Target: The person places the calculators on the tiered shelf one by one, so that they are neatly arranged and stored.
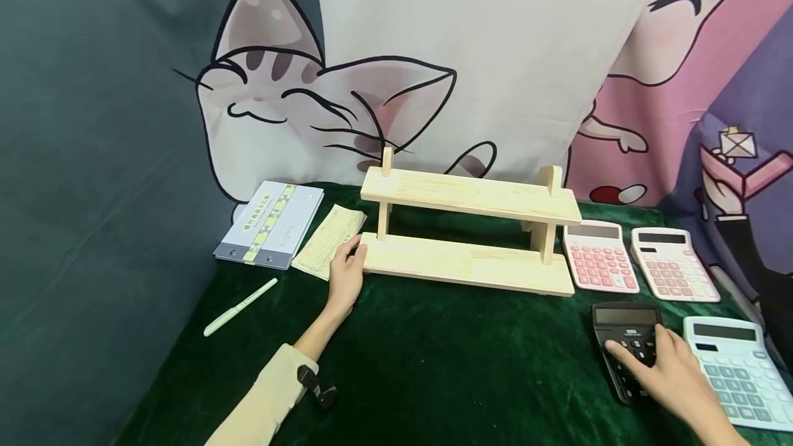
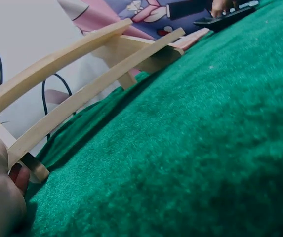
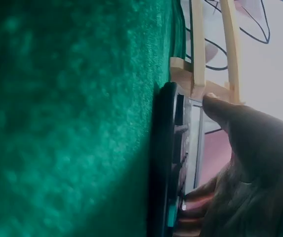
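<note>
**Simultaneously Busy, Left and Right**

A person's left hand grips the lower left end of a two-tier wooden shelf, upright on green cloth. At right, the right hand spreads over a black calculator beside a blue calculator; whether it pinches it, one cannot tell. The shelf looks fully assembled; the calculators appear unplaced, lying off its boards. Anything further left remains unclear.

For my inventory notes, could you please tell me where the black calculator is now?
In the head view, the black calculator is at lower right, beneath the right hand, just left of the light-blue calculator.
</note>
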### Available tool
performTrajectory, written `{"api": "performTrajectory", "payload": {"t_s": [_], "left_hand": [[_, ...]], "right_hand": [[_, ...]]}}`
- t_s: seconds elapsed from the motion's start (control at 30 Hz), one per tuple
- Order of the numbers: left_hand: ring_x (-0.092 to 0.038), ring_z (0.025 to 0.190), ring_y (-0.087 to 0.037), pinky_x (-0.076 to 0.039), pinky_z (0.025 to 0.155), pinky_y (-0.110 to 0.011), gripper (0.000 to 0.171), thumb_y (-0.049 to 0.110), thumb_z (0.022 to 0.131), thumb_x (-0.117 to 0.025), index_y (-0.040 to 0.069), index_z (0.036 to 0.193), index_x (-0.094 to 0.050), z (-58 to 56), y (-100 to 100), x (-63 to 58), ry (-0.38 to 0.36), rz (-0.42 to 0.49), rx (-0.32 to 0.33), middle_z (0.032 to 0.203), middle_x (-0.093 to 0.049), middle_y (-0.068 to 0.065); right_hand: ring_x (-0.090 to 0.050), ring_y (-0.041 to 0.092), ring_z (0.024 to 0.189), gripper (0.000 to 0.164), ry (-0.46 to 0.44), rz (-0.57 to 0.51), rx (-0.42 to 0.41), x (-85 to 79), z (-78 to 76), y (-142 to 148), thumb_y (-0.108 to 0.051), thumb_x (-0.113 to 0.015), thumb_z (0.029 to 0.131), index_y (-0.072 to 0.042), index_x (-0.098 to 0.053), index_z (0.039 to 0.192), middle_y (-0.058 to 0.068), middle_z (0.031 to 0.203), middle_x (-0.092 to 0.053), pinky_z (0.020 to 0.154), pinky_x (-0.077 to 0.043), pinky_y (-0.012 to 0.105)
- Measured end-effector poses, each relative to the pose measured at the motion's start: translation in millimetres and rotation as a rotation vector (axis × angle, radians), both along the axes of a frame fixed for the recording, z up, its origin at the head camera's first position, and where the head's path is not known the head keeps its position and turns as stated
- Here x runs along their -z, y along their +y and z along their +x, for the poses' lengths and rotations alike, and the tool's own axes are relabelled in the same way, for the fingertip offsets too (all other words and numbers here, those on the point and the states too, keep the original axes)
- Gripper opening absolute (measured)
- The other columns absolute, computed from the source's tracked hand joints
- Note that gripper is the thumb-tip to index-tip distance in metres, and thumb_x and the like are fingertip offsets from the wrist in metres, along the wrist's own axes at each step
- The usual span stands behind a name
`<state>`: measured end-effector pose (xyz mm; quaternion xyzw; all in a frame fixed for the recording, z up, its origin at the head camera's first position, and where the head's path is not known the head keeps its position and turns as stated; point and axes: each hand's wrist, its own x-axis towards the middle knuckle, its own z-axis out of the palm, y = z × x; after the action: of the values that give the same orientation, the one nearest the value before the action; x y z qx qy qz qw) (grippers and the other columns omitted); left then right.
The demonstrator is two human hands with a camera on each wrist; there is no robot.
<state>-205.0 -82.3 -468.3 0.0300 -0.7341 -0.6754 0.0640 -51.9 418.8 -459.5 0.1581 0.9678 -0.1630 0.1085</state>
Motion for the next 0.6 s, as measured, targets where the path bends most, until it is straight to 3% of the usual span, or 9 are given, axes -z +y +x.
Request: {"api": "performTrajectory", "payload": {"t_s": [0.1,0.27,0.4,0.6], "left_hand": [[-0.058,0.087,-0.012,-0.050,0.073,-0.016,0.043,0.015,0.104,-0.052,-0.005,0.142,-0.049,2.2,1,-2.7,0.013,-0.013,-0.001,0.134,-0.051,-0.022],[-0.054,0.077,-0.013,-0.045,0.064,-0.014,0.042,0.014,0.104,-0.053,-0.006,0.141,-0.051,1.9,1,0.9,0.031,-0.013,-0.002,0.129,-0.053,-0.022],[-0.055,0.073,-0.013,-0.050,0.062,-0.018,0.042,0.013,0.104,-0.053,-0.006,0.141,-0.050,0.1,-1,2.1,0.033,0.013,0.014,0.130,-0.051,-0.022],[-0.057,0.075,-0.013,-0.057,0.065,-0.025,0.043,0.014,0.104,-0.053,-0.006,0.142,-0.049,-2.5,-1,2.1,0.035,0.036,0.030,0.132,-0.050,-0.023]], "right_hand": [[-0.025,0.069,0.121,0.126,-0.056,0.029,0.026,4.9,-0.8,-2,-0.075,-0.051,0.088,0.026,-0.002,0.145,0.056,0.135,-0.014,0.093,-0.036,0.078],[-0.023,0.071,0.119,0.140,-0.143,0.067,0.087,11.0,-1.4,-7,-0.083,-0.059,0.077,0.024,0.001,0.146,0.055,0.137,-0.008,0.092,-0.035,0.080],[-0.024,0.073,0.117,0.145,-0.136,0.085,0.097,9.9,-5.1,-10,-0.084,-0.063,0.071,0.024,-0.001,0.146,0.054,0.138,-0.008,0.091,-0.035,0.080],[-0.031,0.072,0.110,0.139,-0.053,0.106,0.076,5.1,-5.7,-13,-0.082,-0.064,0.073,0.022,-0.008,0.147,0.054,0.133,-0.018,0.083,-0.038,0.078]]}}
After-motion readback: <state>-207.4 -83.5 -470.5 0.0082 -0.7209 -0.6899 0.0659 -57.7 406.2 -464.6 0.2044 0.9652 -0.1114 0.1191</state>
